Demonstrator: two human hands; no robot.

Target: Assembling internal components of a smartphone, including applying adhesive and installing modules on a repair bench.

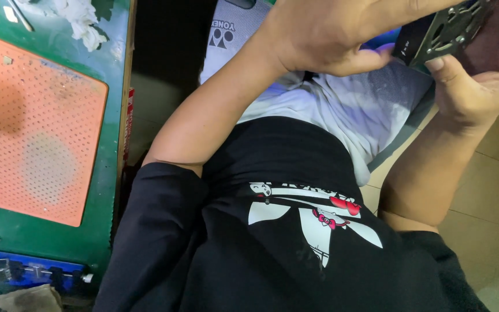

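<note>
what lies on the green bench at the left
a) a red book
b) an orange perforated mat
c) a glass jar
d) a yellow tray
b: an orange perforated mat covers most of the green bench, while both hands are off at the upper right on a dark metal part.

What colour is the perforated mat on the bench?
Orange perforated mat, seen in the head view.

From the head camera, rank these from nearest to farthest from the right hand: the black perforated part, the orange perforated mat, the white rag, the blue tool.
1. The black perforated part, top right, held in the right hand itself.
2. The white rag, top left on the green bench.
3. The orange perforated mat, left, on the bench.
4. The blue tool, bottom left corner.
</note>
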